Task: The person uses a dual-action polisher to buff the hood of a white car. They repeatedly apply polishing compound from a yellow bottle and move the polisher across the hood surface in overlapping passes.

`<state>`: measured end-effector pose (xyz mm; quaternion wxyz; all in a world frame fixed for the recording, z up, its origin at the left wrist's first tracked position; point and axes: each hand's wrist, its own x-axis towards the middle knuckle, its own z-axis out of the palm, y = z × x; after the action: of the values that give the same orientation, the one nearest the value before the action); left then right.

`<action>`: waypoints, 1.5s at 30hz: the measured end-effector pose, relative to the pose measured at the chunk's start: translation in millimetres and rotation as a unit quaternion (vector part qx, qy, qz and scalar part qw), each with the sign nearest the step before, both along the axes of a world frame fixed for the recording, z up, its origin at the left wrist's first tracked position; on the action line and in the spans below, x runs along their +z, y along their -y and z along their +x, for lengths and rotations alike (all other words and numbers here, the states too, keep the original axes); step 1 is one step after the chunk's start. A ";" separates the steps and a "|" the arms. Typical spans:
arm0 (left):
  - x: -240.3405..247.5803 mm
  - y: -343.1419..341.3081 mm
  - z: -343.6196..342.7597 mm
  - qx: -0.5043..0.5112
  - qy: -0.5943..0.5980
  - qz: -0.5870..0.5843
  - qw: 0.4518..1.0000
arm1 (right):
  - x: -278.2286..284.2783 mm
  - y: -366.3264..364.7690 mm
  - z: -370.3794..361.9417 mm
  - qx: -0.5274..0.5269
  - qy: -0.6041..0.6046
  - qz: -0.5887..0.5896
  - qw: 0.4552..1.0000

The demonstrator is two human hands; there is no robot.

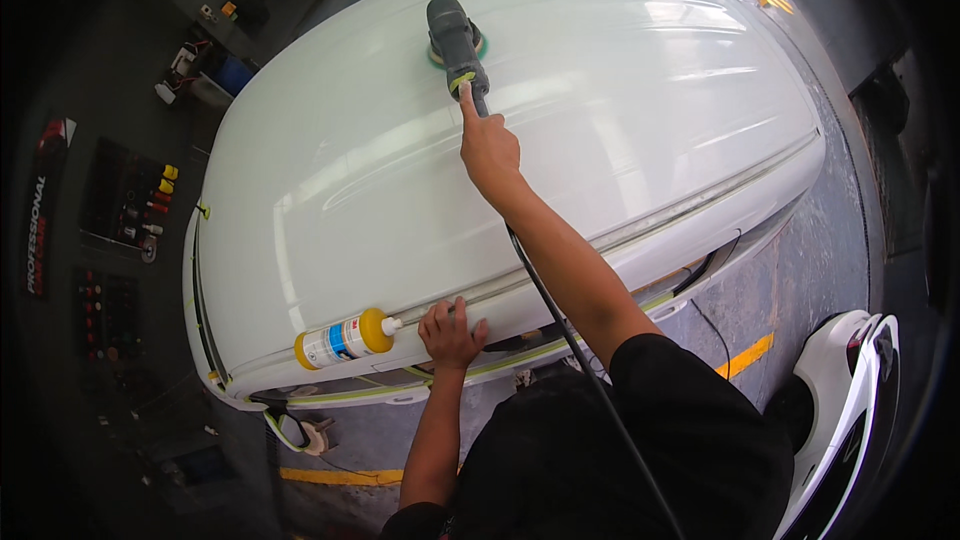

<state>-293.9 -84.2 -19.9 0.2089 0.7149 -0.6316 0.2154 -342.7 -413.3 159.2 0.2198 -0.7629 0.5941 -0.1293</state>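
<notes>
A dark grey power polisher (455,40) with a green-edged pad rests on the white roof (350,140) of a vehicle. My right hand (490,148) reaches up to its rear end, the index finger stretched onto the housing and the other fingers curled where the cord starts. The black cord (560,315) runs back under my forearm and over my body. Down at the roof's near edge, my left hand (452,335) lies with fingers apart, leaning on the panel. Left of it, a yellow bottle (345,338) with a white nozzle lies on its side.
Green masking tape (540,352) lines the vehicle's side trim. A side mirror (290,430) juts out at lower left. Another white car (840,410) stands at lower right. Bottles and tools hang on the dark left wall (115,200). Yellow lines (745,355) mark the floor.
</notes>
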 end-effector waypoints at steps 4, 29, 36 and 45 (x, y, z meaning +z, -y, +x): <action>-0.9 1.0 1.6 0.004 0.006 -0.005 1.000 | -13.1 -31.8 34.5 0.056 -0.023 -0.031 0.998; 1.3 0.6 2.1 0.011 -0.004 -0.013 1.000 | -14.4 -101.0 59.6 0.261 -0.002 -0.098 0.960; -0.5 -0.9 3.3 0.010 -0.005 -0.014 1.000 | 16.3 -115.4 -82.7 0.156 -0.060 -0.072 0.983; -1.6 -2.6 1.0 0.007 0.000 -0.012 1.000 | -2.2 -98.2 -108.4 0.113 -0.043 -0.112 0.986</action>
<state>-292.8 -81.6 -21.4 0.2165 0.7164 -0.6241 0.2245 -451.0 -315.1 157.1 0.1202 -0.8497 0.4948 -0.1366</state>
